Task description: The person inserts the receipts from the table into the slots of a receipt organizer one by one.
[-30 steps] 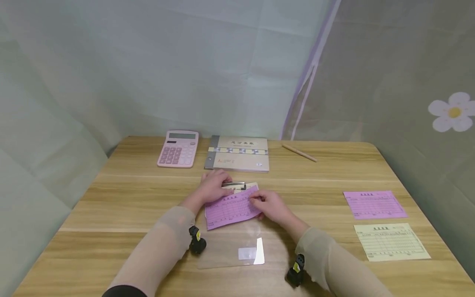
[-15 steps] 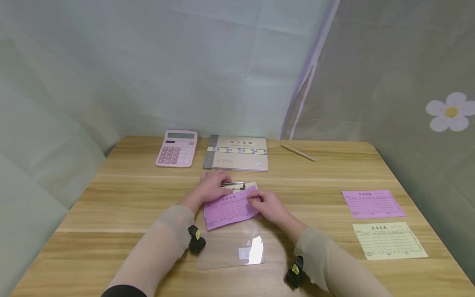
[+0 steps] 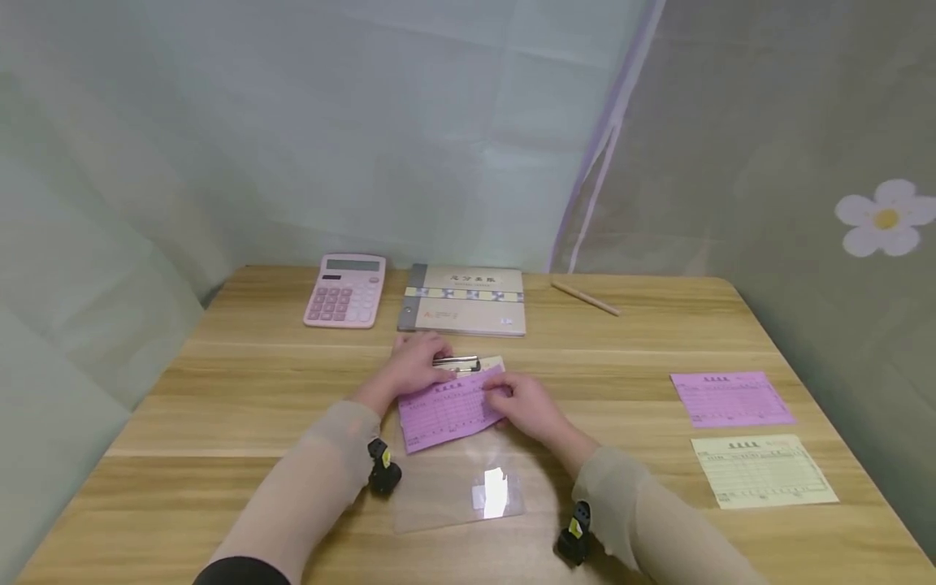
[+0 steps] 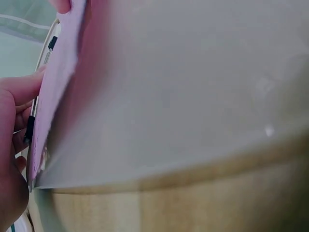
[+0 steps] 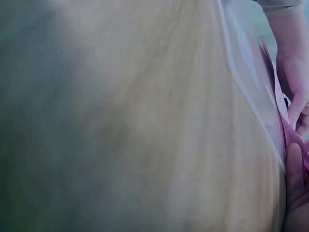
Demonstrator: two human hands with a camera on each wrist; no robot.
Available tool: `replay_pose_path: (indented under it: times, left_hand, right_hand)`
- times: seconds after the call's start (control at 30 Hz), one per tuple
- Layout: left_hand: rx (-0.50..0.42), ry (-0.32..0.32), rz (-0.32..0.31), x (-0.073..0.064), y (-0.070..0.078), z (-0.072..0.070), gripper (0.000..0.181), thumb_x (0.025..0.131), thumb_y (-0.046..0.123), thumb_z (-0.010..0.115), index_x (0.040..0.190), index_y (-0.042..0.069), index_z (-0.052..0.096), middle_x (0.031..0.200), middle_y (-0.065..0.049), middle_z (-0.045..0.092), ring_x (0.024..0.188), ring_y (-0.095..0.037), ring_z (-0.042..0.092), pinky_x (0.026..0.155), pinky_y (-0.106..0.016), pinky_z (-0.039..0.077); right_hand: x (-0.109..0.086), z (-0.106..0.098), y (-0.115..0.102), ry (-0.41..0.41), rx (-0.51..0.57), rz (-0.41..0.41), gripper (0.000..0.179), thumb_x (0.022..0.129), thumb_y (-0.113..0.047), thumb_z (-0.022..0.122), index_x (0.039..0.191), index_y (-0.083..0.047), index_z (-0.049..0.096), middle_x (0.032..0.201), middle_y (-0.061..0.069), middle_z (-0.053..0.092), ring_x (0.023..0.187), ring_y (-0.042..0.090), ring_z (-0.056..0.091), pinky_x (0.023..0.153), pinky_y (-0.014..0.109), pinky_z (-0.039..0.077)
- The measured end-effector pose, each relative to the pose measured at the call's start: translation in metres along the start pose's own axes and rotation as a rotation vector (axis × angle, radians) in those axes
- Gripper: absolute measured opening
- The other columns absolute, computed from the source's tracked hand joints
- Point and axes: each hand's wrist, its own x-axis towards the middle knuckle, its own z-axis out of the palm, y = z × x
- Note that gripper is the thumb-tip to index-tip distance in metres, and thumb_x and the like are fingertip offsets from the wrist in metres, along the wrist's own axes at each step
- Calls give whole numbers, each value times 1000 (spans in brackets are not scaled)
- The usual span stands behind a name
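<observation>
A transparent clipboard (image 3: pixel 453 491) with a metal clip (image 3: pixel 459 364) lies at the middle of the table. Across its upper part a purple printed form (image 3: pixel 448 416) lies at a slant, and a cream sheet edge shows behind it near the clip. At the clip, my left hand (image 3: pixel 417 364) grips the clipboard's top end, its thumb by the form's upper edge. My right hand (image 3: pixel 532 408) pinches the form's right edge between thumb and fingers. In the left wrist view the form (image 4: pixel 60 63) stands bent up from the board.
A pink calculator (image 3: pixel 346 291), a ledger book (image 3: pixel 464 301) and a wooden stick-like pen (image 3: pixel 585 298) lie along the back. At the right are another purple form (image 3: pixel 733 400) and a pale yellow form (image 3: pixel 764 471). Curtains (image 3: pixel 409 138) stand behind the table.
Both hands keep their places on the clipboard and the purple form. The whole view has shifted slightly, and the glare on the clear board has moved a little.
</observation>
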Motion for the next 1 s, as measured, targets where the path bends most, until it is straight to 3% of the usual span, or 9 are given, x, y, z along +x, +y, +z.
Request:
replay_pose_path:
  times: [0.37,0.7,1.0]
  left_hand:
    - [28,-49,37,4,-2,-6,32,83,37,67,104,13,63,102,0,58,100,-21,52,93,-46,23]
    - [39,-89,49,5,0,-12,27,85,37,66,100,15,64,97,3,59,94,-18,53,94,-48,22]
    - [31,-107,37,6,0,-11,26,86,39,64,99,16,64,95,5,57,92,-16,52,92,-45,22]
  right_hand:
    - [2,1,0,-34,11,15,31,86,-14,61,113,2,61,85,9,62,58,16,61,54,30,53]
    - [2,-2,0,-81,3,-40,47,85,-8,62,129,2,51,75,7,59,57,15,60,53,30,52]
    - [4,-1,0,-24,149,81,50,87,1,57,134,-10,44,81,14,55,53,17,59,51,35,53]
